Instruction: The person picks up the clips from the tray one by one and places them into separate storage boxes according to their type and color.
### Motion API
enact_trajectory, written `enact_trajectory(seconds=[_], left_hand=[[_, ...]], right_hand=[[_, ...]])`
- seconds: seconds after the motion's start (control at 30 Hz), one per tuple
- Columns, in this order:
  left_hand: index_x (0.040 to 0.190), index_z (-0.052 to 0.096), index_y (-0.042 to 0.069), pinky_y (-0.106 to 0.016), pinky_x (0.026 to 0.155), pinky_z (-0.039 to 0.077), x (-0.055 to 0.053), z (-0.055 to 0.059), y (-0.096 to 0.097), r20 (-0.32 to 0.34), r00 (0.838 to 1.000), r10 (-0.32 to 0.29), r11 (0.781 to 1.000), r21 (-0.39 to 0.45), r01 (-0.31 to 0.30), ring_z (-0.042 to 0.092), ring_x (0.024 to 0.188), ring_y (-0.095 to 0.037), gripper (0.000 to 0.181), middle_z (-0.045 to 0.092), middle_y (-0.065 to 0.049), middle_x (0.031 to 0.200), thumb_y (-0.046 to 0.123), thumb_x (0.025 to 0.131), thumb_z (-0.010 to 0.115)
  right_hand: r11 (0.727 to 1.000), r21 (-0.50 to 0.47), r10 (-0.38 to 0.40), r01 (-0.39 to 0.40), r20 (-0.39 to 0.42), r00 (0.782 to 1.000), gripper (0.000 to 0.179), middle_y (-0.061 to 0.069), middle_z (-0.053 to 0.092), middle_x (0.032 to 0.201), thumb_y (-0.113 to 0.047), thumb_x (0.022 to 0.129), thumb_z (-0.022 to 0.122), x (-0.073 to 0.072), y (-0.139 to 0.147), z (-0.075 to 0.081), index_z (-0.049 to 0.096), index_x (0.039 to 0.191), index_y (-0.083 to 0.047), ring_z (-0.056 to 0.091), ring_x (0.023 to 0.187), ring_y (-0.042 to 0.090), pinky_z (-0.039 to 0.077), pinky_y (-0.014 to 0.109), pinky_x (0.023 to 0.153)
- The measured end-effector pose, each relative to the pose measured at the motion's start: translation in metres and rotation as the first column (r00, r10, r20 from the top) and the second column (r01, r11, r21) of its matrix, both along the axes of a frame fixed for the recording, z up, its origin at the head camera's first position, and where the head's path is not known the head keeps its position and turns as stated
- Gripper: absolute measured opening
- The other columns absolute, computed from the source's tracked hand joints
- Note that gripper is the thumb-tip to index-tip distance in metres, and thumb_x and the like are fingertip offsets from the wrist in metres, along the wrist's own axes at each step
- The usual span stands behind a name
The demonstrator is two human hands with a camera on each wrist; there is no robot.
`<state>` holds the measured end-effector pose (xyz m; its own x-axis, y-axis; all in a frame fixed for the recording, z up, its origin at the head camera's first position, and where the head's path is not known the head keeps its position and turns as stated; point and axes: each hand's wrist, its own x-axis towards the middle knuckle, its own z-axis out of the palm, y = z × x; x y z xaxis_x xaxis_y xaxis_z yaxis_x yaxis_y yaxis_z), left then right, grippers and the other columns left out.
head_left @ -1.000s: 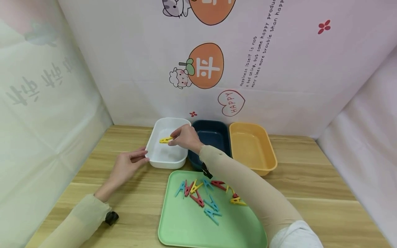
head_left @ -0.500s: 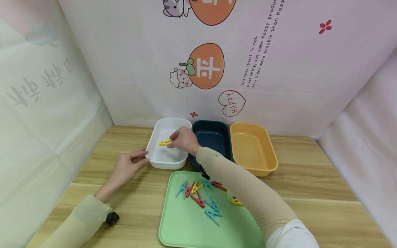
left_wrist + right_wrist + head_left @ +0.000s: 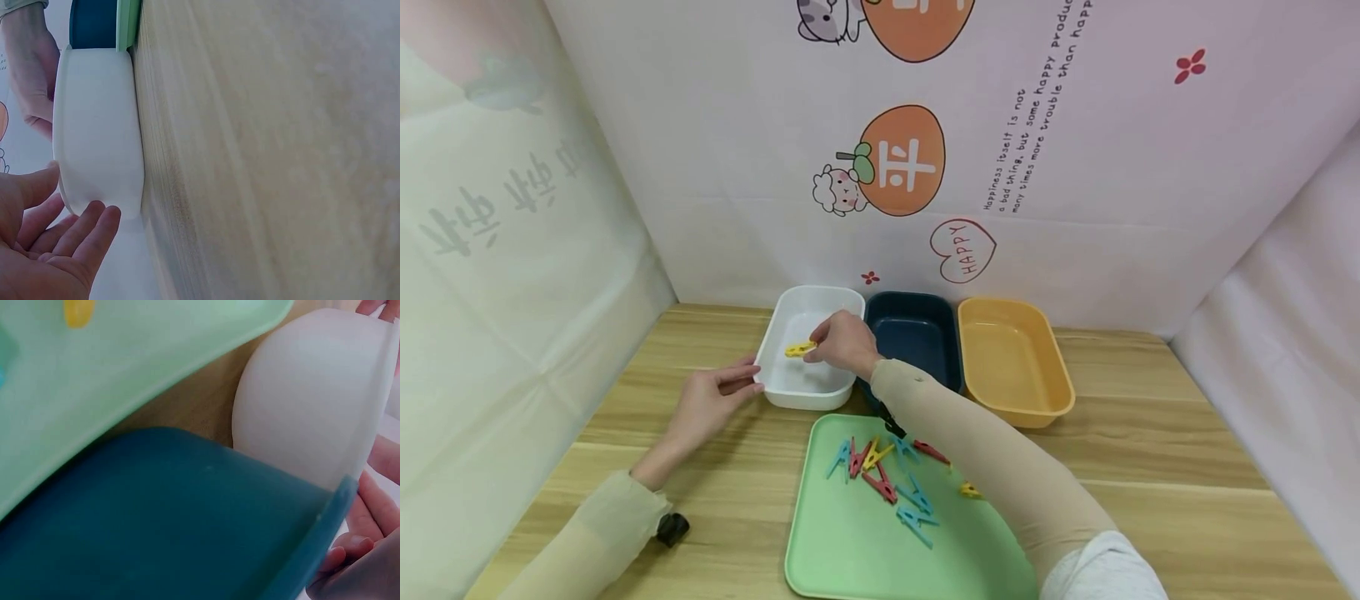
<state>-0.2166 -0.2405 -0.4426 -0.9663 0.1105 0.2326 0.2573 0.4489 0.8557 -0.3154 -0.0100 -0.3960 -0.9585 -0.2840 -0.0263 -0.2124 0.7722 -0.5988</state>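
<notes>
In the head view my right hand [image 3: 844, 343] pinches a yellow clothespin [image 3: 800, 349] above the inside of the white bin [image 3: 782, 392]. My left hand [image 3: 711, 404] reaches to that bin's left side, its fingertips at the wall. From the left wrist, the left hand [image 3: 53, 240] shows extended fingers against the outside of the white bin [image 3: 100, 125], with the thumb by the rim. The right wrist view catches part of the right hand [image 3: 362, 562] beyond the bin rims; the clothespin is hidden there.
Beside the white bin stand a dark blue bin [image 3: 913, 337] and a yellow bin [image 3: 1011, 358]. In front lies a green tray [image 3: 850, 558] with several blue, red and yellow clothespins, partly covered by the right forearm. A printed cloth [image 3: 1075, 267] closes off the back.
My right hand has dropped slightly toward me with the yellow clothespin, staying over the white bin. The left hand keeps its place at the bin's side.
</notes>
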Motion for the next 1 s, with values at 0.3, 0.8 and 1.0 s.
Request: enact_trajectory(seconds=[0.3, 0.8, 1.0], left_hand=[[0.128, 0.069, -0.011, -0.024, 0.084, 0.061, 0.002, 0.001, 0.002, -0.010, 1.000, -0.003, 1.000, 0.009, 0.003, 0.071, 0.113, -0.038, 0.039, 0.059, -0.023, 0.145, 0.009, 0.097, 0.079], [0.128, 0.070, -0.010, -0.020, 0.083, 0.060, 0.002, -0.002, 0.003, 0.001, 1.000, 0.024, 1.000, -0.016, -0.024, 0.070, 0.113, -0.039, 0.038, 0.058, -0.022, 0.146, 0.011, 0.098, 0.079], [0.129, 0.069, -0.009, -0.019, 0.083, 0.060, 0.001, -0.002, 0.002, 0.018, 1.000, 0.025, 1.000, -0.007, -0.025, 0.070, 0.115, -0.040, 0.039, 0.057, -0.021, 0.148, 0.013, 0.099, 0.078]], right_hand=[[1.000, 0.000, 0.014, -0.014, -0.031, 0.999, 0.038, 0.002, 0.076, 0.108, -0.023, 0.088, 0.089, 0.009, 0.007, 0.010, 0.080, 0.122, -0.008, 0.067, 0.096, 0.017, 0.059, 0.028, 0.078], [0.980, -0.082, 0.172, -0.181, -0.104, 0.980, 0.019, -0.001, 0.074, 0.098, -0.017, 0.091, 0.087, 0.061, 0.075, 0.063, 0.082, 0.109, -0.011, 0.063, 0.092, 0.017, 0.057, 0.029, 0.077], [0.978, -0.085, 0.182, -0.190, -0.096, 0.979, 0.015, -0.005, 0.073, 0.094, -0.016, 0.090, 0.087, 0.095, 0.109, 0.063, 0.082, 0.104, -0.013, 0.060, 0.075, 0.018, 0.054, 0.031, 0.065]])
